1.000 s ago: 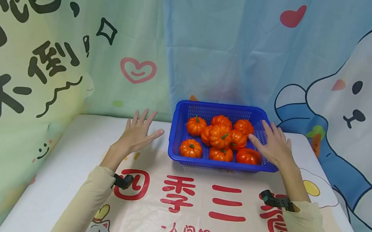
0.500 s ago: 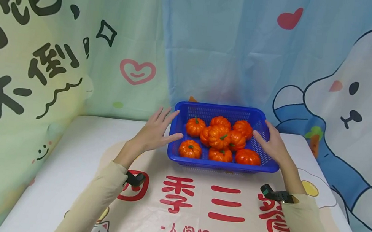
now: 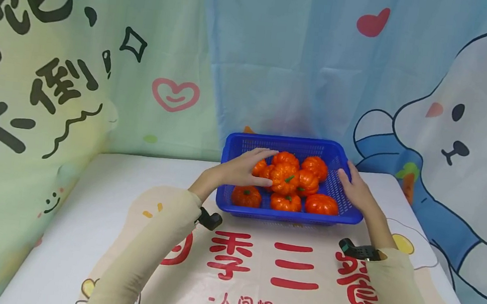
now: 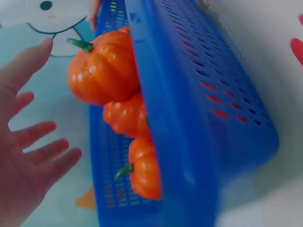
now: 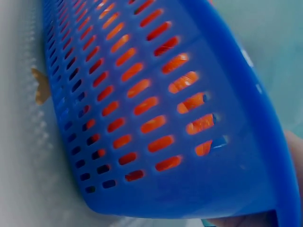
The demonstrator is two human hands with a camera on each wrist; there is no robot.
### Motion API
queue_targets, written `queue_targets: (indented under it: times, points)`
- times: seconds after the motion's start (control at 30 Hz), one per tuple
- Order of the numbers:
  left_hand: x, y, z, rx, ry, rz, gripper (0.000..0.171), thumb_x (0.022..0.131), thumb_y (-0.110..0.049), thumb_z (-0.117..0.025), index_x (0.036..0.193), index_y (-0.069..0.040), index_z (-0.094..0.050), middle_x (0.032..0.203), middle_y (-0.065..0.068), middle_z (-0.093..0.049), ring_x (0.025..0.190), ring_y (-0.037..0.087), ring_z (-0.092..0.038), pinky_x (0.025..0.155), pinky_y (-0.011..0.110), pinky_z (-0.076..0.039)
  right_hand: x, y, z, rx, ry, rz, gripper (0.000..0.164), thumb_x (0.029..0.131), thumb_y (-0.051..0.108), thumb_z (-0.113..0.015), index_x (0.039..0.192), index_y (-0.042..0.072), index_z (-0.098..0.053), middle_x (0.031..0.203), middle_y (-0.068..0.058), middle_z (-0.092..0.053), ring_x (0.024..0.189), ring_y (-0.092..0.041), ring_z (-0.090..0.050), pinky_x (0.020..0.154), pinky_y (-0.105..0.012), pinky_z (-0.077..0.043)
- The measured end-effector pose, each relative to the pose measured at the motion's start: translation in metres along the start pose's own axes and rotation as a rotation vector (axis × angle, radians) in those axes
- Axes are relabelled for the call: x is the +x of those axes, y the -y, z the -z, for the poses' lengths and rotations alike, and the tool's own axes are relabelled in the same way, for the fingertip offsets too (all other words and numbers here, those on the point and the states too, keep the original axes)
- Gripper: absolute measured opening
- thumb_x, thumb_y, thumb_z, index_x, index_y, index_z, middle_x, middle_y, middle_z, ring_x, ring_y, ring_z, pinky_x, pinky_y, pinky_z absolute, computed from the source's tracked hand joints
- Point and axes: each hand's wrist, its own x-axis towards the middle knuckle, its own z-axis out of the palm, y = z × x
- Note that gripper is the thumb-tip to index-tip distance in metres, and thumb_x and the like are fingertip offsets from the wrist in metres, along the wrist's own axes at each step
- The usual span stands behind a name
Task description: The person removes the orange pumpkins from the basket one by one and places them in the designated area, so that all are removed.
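A blue perforated plastic basket [image 3: 286, 216] holds several small glossy orange pumpkins with green stems. My left hand [image 3: 240, 169] reaches over its left side, thumb and fingers extended on either side of the topmost pumpkin [image 3: 284, 179]. In the left wrist view, a gap shows between the spread fingers and that pumpkin [image 4: 104, 68]. At the basket's right rim is my right hand [image 3: 359, 193], thumb toward the inside and fingers outside. The right wrist view is mostly filled by the basket wall [image 5: 227, 175], which hides most of the fingers.
The basket stands at the back of a white table [image 3: 61, 211] with a printed cloth [image 3: 259, 254] spread across it. Right behind hangs a cartoon-printed curtain [image 3: 264, 49]. One smooth red-orange pumpkin [image 3: 321, 204] lies in the basket's front right corner.
My left hand has moved right, from beside the basket to over the pumpkins. My right hand has settled lower at the right rim, its fingers now closer together.
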Motion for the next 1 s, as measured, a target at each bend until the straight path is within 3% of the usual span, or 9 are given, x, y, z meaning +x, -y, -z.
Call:
queue_targets:
  times: [0.2, 0.37, 0.57, 1.0]
  points:
    - [0.032, -0.009, -0.007, -0.056, 0.117, -0.054, 0.077, 0.090, -0.037, -0.068, 0.154, -0.024, -0.027, 0.159, 0.005, -0.024, 0.147, 0.024, -0.026, 0.117, 0.046, -0.032, 0.001, -0.009, 0.004, 0.220, 0.026, 0.005, 0.060, 0.106, 0.037, -0.012, 0.155, 0.009, 0.010, 0.160, -0.027, 0.008, 0.146, -0.052, 0.001, 0.115, -0.069, -0.002]
    - [0.046, -0.007, -0.020, -0.036, 0.172, -0.048, 0.078, 0.089, -0.035, -0.069, 0.153, -0.021, -0.029, 0.160, 0.009, -0.023, 0.148, 0.026, -0.024, 0.119, 0.046, -0.029, 0.002, -0.011, 0.002, 0.274, 0.037, -0.018, 0.059, 0.106, 0.034, -0.014, 0.155, 0.013, 0.011, 0.161, -0.025, 0.009, 0.147, -0.050, 0.002, 0.116, -0.068, -0.001]
    - [0.052, -0.005, -0.029, 0.008, 0.167, -0.038, 0.084, 0.087, -0.030, -0.073, 0.155, -0.019, -0.024, 0.159, 0.009, -0.024, 0.144, 0.027, -0.031, 0.117, 0.045, -0.033, -0.002, -0.008, 0.002, 0.271, 0.019, -0.008, 0.060, 0.106, 0.038, -0.014, 0.156, 0.014, 0.010, 0.162, -0.023, 0.006, 0.148, -0.048, 0.001, 0.116, -0.068, -0.001]
    - [0.052, -0.008, -0.032, 0.063, 0.152, 0.003, 0.084, 0.087, -0.032, -0.072, 0.154, -0.022, -0.023, 0.157, 0.009, -0.026, 0.138, 0.026, -0.040, 0.114, 0.044, -0.038, -0.001, -0.008, 0.002, 0.271, 0.022, -0.030, 0.059, 0.106, 0.038, -0.014, 0.156, 0.017, 0.010, 0.162, -0.021, 0.008, 0.148, -0.048, 0.001, 0.115, -0.069, -0.002]
